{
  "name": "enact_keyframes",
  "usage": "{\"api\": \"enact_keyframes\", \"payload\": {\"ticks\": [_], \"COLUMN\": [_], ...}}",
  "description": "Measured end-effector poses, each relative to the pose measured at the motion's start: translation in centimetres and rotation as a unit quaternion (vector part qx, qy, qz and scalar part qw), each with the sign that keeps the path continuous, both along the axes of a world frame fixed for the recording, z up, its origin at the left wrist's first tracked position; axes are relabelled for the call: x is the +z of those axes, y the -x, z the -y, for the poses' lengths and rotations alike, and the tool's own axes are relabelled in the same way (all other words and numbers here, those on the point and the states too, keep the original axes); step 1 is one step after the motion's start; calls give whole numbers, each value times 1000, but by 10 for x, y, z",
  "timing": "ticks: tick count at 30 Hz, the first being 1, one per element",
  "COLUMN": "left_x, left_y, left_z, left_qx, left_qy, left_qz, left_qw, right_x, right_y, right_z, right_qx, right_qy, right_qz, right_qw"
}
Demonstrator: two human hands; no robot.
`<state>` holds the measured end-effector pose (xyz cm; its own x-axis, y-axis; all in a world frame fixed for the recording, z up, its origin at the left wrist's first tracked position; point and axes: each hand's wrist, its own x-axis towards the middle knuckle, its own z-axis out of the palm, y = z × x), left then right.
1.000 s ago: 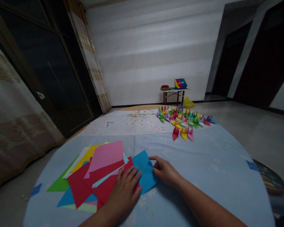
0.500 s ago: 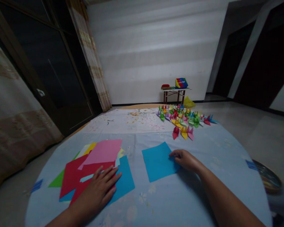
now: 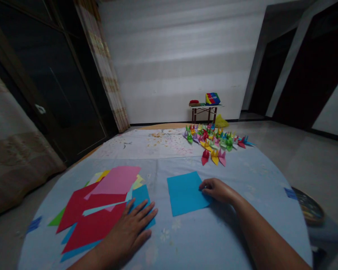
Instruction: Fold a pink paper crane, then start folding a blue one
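Observation:
My right hand (image 3: 216, 190) pinches the right edge of a square blue sheet of origami paper (image 3: 183, 193), which lies in front of me on the tablecloth. My left hand (image 3: 136, 221) rests palm down with its fingers spread, over the right side of a loose pile of coloured paper. In that pile I see a pink sheet (image 3: 116, 180), red sheets (image 3: 98, 228), another blue sheet (image 3: 140, 193) partly under my left fingers, and a corner of green paper (image 3: 56, 218). The tips of my right thumb and forefinger overlap the blue square's edge.
Many folded paper cranes (image 3: 211, 138) crowd the far right of the round table, with a few in front of them. A light blue tablecloth (image 3: 242, 232) covers the table. A small side table (image 3: 205, 107) stands by the wall, and a round basket (image 3: 310, 206) sits low at the right.
My left hand has slid to the right and spread its fingers, and the red sheets under it have shifted. My right hand keeps its pinch on the blue square; the view has turned slightly.

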<state>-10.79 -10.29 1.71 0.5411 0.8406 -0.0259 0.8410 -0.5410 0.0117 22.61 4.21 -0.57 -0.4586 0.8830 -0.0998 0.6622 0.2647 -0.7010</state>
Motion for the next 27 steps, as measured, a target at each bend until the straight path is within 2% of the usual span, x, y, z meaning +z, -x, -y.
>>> {"api": "enact_keyframes", "payload": {"ticks": [4,8,10,12,15,18,21,24,27], "left_x": [5,11,18,25,28,14,-10,-32,-44], "left_y": [31,47,39,20,-19,-53,-67,-56,-33], "left_z": [5,5,-1,-11,-31,-49,-56,-53,-48], "left_qx": [9,27,66,106,103,92,81,89,97], "left_qy": [0,-57,-81,-109,-131,-143,-145,-125,-103], "left_qz": [-2,12,1,-7,44,104,109,87,69], "left_qw": [1000,998,995,988,985,980,980,984,988], "right_x": [2,0,-2,-3,-2,2,4,4,4], "right_y": [-3,-2,-1,1,2,3,4,4,2], "right_z": [0,0,0,0,1,2,2,1,1], "right_qx": [4,20,21,21,19,11,7,22,57], "right_qy": [30,73,84,84,74,63,64,77,97], "right_qz": [-23,-58,-68,-70,-67,-64,-59,-47,-48], "right_qw": [999,995,994,994,995,996,996,996,992]}}
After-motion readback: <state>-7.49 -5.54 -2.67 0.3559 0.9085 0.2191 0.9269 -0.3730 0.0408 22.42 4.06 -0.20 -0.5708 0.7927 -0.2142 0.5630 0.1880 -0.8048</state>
